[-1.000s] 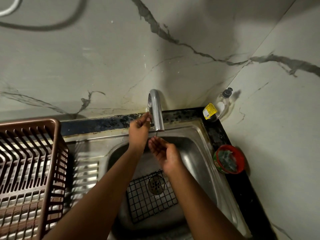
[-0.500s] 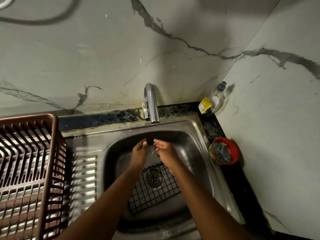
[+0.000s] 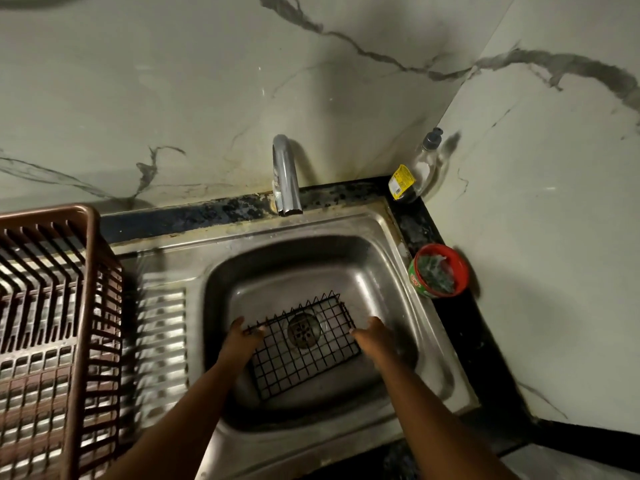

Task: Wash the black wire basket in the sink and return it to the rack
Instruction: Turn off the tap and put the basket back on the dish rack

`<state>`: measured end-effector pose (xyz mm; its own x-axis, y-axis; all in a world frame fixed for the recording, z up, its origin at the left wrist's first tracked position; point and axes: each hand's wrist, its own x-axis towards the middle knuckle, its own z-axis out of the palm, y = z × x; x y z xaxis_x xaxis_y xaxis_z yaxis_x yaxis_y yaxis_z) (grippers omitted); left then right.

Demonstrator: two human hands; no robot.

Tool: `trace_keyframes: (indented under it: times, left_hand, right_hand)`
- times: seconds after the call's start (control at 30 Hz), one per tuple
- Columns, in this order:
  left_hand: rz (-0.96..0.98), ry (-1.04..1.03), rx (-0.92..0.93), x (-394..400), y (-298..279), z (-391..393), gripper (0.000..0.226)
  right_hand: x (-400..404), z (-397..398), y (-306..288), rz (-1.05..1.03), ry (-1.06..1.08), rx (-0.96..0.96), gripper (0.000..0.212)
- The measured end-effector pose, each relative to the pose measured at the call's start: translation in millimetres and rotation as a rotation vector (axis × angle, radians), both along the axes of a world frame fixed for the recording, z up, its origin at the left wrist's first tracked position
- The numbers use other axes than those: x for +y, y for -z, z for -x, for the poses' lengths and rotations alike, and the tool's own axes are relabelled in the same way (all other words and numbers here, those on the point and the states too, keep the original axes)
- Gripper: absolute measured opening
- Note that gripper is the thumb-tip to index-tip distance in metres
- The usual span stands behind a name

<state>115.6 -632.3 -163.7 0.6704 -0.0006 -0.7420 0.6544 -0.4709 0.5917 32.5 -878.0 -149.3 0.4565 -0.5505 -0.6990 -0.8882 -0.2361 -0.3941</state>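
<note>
Both hands now down from the tap, left hand (image 3: 242, 341) pinching black wire basket (image 3: 303, 348) at 9 o'clock edge, right hand (image 3: 372, 337) fingers straight touching 3 o'clock edge, in sink (image 3: 398, 271)

Wire basket (image 3: 304, 351) lies flat in the sink (image 3: 426, 344) basin, over the drain (image 3: 304, 330). Left hand (image 3: 240, 341) at the basket's left edge, right hand (image 3: 375, 337) at its right edge. Tap (image 3: 285, 178) stands behind the basin, spout overhanging the rear rim. Dish rack (image 3: 52, 323) sits left of the basin, on the draining board (image 3: 161, 341). Bottle (image 3: 417, 171) stands in the tabletop's rear right corner; a tub (image 3: 439, 270) stands in front of it, right of the sink, against the wall
</note>
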Motion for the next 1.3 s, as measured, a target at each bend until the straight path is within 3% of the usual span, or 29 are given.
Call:
trace_keyframes:
  times: [0.13,0.23,0.33,0.6,1.13,1.3]
  left_hand:
    - [0.046,0.007,0.083,5.0,12.4,9.5,0.075]
    - [0.08,-0.035,0.088,3.8,12.7,12.1,0.075]
    - [0.106,-0.064,0.117,-0.9,12.3,18.5,0.078]
    - [0.125,-0.037,0.105,2.5,0.1,32.4,0.083]
    - [0.292,-0.021,-0.164,50.7,-126.8,57.6,0.074]
    - [0.367,-0.018,-0.129,83.4,-168.3,78.6,0.093]
  right_hand:
    - [12.8,25.0,21.3,-0.457,0.482,0.068,0.076]
    - [19.1,29.9,27.1,-0.656,0.595,-0.044,0.07]
    - [23.1,26.4,27.7,-0.721,0.646,-0.096,0.081]
    - [32.7,24.0,19.3,-0.6,0.591,-0.134,0.112]
    - [64.7,23.8,-104.4,-0.398,0.346,-0.49,0.098]
    - [91.8,36.7,-133.3,-0.339,0.387,-0.512,0.09]
